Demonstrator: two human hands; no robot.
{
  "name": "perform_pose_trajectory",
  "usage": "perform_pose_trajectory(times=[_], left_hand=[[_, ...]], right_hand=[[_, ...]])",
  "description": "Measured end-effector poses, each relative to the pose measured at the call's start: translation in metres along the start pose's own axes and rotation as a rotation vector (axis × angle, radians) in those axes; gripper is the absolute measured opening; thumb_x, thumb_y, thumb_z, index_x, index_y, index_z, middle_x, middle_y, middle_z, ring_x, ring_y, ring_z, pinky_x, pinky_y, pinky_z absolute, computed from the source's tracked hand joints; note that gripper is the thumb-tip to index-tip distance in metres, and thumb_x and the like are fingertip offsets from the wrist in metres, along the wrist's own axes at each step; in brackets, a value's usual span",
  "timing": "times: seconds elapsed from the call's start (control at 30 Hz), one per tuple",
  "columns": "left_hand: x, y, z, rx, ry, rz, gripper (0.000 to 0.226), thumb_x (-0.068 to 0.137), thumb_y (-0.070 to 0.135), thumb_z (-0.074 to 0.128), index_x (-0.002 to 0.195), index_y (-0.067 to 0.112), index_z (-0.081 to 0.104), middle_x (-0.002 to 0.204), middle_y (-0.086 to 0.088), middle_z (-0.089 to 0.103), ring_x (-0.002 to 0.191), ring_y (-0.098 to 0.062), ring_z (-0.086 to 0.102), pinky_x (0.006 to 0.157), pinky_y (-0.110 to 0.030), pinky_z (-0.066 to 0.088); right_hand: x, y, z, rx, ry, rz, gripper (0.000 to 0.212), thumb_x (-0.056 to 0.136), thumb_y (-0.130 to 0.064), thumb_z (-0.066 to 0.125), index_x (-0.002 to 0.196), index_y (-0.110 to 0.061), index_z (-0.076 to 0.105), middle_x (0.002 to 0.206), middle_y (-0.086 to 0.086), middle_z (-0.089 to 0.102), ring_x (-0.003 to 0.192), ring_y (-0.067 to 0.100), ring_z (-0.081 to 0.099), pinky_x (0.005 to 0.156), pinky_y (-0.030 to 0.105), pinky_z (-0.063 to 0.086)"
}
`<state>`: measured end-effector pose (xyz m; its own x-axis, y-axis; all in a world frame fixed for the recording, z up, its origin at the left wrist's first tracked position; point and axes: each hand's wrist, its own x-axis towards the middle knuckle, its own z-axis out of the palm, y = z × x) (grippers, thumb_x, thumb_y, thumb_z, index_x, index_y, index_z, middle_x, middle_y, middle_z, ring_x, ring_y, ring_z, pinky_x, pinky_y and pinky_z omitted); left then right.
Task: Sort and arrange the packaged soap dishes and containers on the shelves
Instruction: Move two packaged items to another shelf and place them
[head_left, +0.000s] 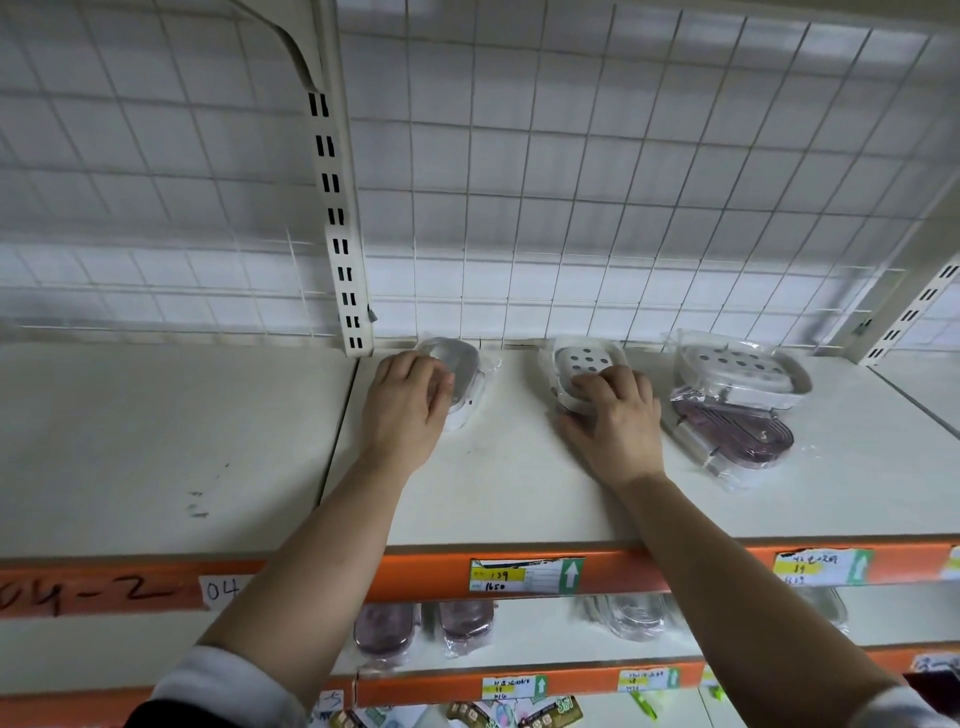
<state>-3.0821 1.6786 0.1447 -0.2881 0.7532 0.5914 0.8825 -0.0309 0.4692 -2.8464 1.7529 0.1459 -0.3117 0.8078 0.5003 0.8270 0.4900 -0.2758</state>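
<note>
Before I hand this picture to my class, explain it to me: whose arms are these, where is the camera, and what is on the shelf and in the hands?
There is no machine here. A person works with bare hands, and the one camera sits on their head, looking forward and down, so both arms reach in from below. The left hand curls over a clear domed container in a plastic bag. The right hand grips the near end of a white soap dish with round holes. Both items stand at the back of the top shelf. To the right, a second holed dish lies on a purple dish, both wrapped. More packaged dishes lie on the shelf below.
</note>
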Motion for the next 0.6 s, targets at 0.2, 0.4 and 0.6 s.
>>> perform_pose_trajectory(times=[0.2,0.4,0.6], left_hand=[[0.0025,0.0017,0.0000,0.039,-0.049,-0.015,0.048,0.090,0.042,0.038,0.095,0.004,0.066,0.099,-0.012,0.064,0.096,-0.035,0.057,0.084,-0.046,0.048],[0.0025,0.0011,0.0001,0.048,-0.073,-0.041,0.039,0.091,0.036,0.047,0.098,0.003,0.066,0.101,-0.013,0.064,0.099,-0.036,0.056,0.086,-0.048,0.046],[0.0017,0.0013,0.0031,0.044,-0.057,-0.038,0.029,0.089,0.031,0.067,0.099,0.004,0.066,0.103,-0.010,0.063,0.102,-0.033,0.055,0.087,-0.046,0.045]], right_hand=[[-0.0016,-0.0004,-0.0015,0.133,0.126,-0.041,0.036,0.092,-0.032,0.059,0.108,0.000,0.061,0.108,0.018,0.060,0.094,0.040,0.054,0.084,0.045,0.042],[-0.0033,0.0008,-0.0033,0.392,0.188,0.038,0.040,0.095,-0.024,0.047,0.132,-0.009,0.050,0.122,0.016,0.054,0.102,0.022,0.051,0.078,0.020,0.033],[-0.0037,0.0022,-0.0038,0.408,0.122,0.027,0.047,0.088,-0.038,0.060,0.129,-0.018,0.054,0.128,0.007,0.047,0.111,0.013,0.048,0.086,0.019,0.037]])
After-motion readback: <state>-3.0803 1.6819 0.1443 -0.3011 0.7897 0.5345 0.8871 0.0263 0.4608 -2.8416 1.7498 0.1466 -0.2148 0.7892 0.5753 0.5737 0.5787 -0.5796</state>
